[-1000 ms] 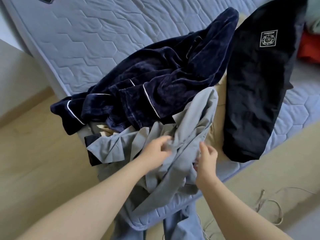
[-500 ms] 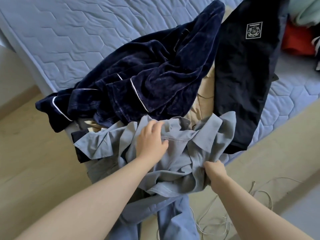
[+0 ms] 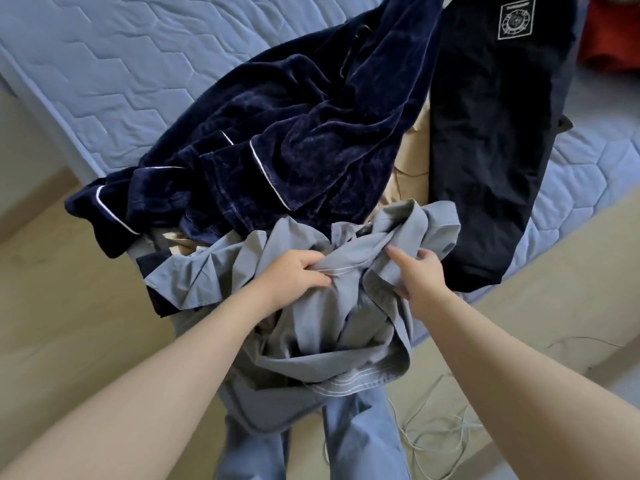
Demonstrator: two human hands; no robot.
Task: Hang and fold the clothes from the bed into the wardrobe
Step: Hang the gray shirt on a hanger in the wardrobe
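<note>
Together, left hand [image 3: 296, 275] and right hand [image 3: 420, 277] clutch the grey shirt [image 3: 311, 329], fingers curled into its folds.

**Item 1.** Square patch [image 3: 515, 18], thin white border on a dark ground. It sits on the black garment [image 3: 485, 150], near the garment's far end at the upper right of the head view.

**Content:** a round white emblem, ringed like a seal, fills most of the square. One short line of small white lettering runs along the top edge above it.

**Legibility:** the lettering is too small and blurred to read, so no word, brand or number can be made out. The emblem's inner detail is also indistinct.
</note>
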